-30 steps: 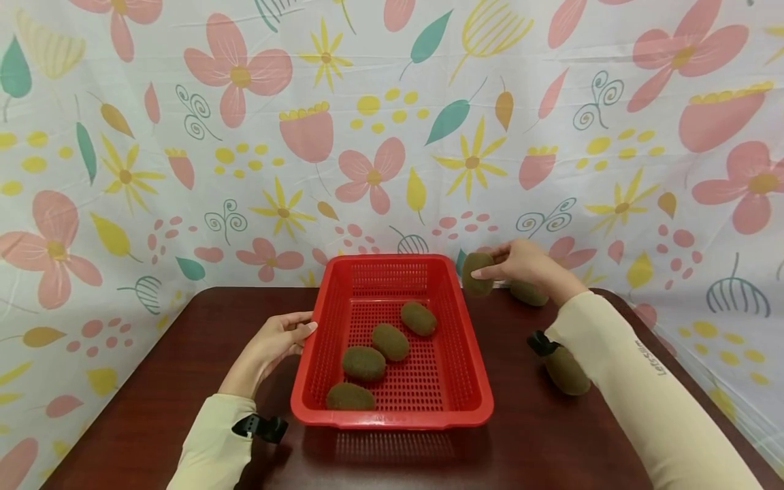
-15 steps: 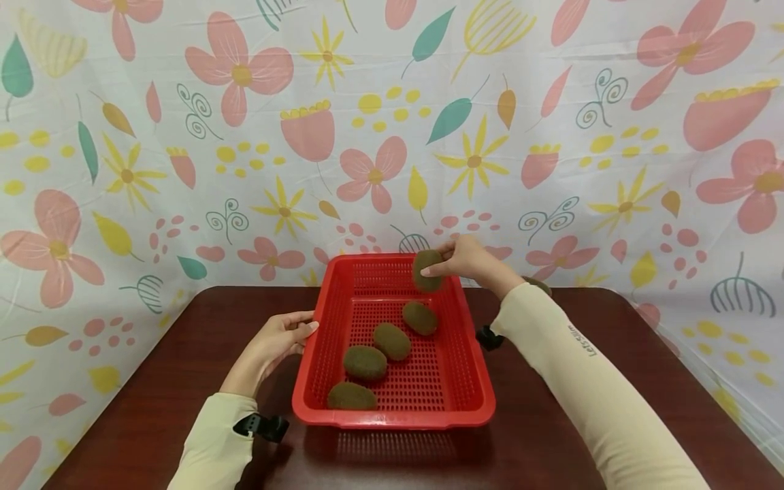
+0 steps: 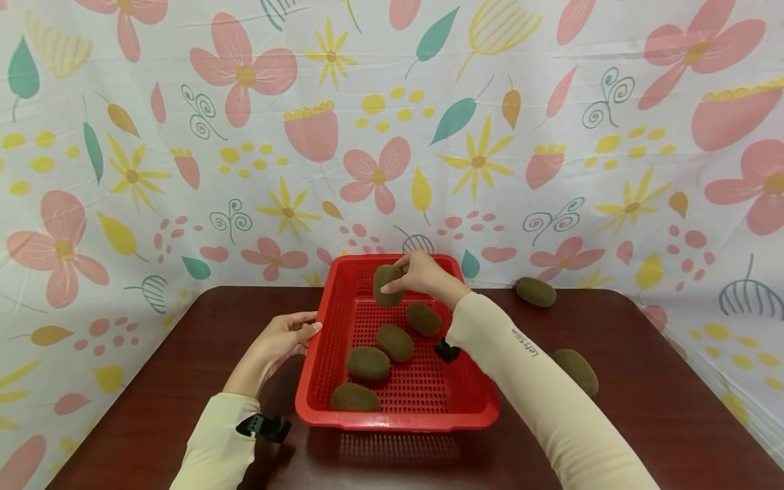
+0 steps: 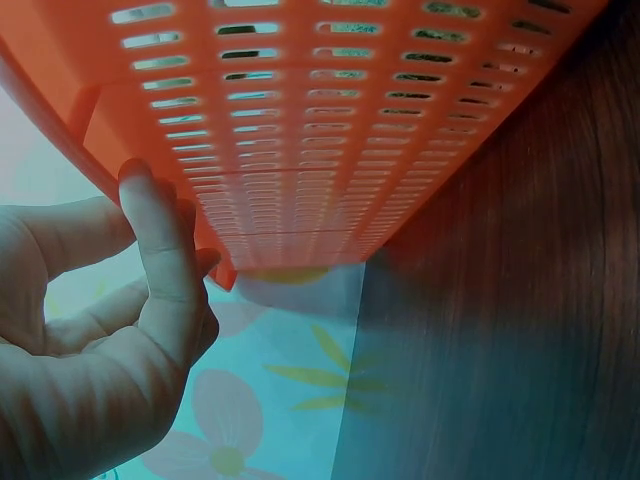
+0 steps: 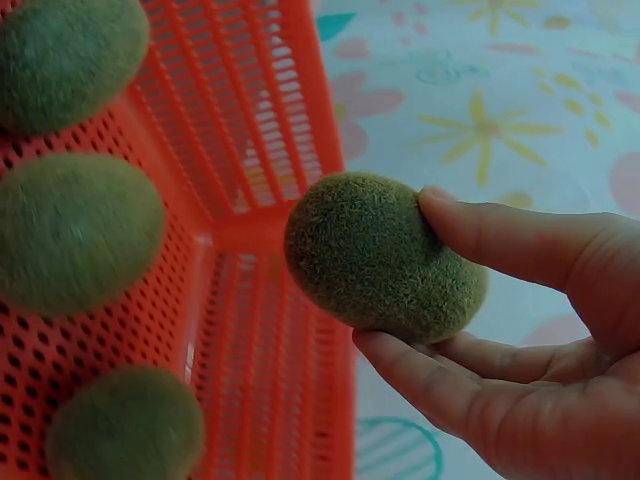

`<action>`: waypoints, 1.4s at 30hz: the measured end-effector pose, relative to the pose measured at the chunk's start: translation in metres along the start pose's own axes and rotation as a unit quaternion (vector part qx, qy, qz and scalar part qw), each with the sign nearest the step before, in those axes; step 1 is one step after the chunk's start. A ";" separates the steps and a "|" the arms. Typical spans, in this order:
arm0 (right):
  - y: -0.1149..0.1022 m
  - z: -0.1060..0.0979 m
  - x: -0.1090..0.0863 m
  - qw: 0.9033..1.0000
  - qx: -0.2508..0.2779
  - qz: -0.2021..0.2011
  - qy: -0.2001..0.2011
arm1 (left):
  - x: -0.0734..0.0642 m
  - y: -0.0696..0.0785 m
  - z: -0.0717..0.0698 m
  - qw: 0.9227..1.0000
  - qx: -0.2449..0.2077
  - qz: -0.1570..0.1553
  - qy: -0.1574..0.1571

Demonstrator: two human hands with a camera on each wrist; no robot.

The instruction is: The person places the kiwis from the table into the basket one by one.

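My right hand point(image 3: 422, 278) pinches a brown fuzzy kiwi point(image 3: 388, 284) between thumb and fingers, held over the far part of the red plastic basket point(image 3: 398, 420). In the right wrist view the kiwi point(image 5: 375, 255) shows whole, thumb on one side and fingers on the other. Several more kiwis lie inside, running diagonally from a near one point(image 3: 355, 397) to a far one point(image 3: 423, 319). At the basket's left side, my left hand point(image 3: 284, 340) grips the rim. Close up in the left wrist view, its thumb point(image 4: 160, 240) lies against the rim beside the slotted wall.
Two kiwis sit on the dark wooden table point(image 3: 184, 381) right of the basket: one by the back edge point(image 3: 536, 292), another point(image 3: 578, 371) partly behind my right sleeve point(image 3: 539, 381). A flowered cloth point(image 3: 392, 136) hangs behind the table.
My right hand has carried the kiwi leftward from beyond the basket's right side to over its far part. The left hand stays on the rim.
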State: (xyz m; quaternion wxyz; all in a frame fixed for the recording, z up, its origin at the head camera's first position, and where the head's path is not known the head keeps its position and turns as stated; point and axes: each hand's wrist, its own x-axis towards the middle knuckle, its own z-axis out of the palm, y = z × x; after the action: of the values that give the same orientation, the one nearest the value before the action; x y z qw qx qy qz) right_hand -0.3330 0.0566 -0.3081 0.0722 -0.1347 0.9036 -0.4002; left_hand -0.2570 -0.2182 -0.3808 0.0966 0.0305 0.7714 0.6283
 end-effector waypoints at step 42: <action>-0.003 0.084 0.012 0.995 -0.068 -0.042 -0.058 | 0.001 -0.002 0.000 1.000 -0.001 -0.004 -0.002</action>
State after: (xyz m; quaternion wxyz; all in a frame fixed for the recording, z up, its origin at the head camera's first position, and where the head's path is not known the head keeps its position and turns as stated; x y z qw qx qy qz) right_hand -0.3243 -0.0083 -0.3629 0.0985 -0.2006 0.9164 -0.3321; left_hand -0.2579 -0.2187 -0.3824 0.1006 0.0289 0.7706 0.6287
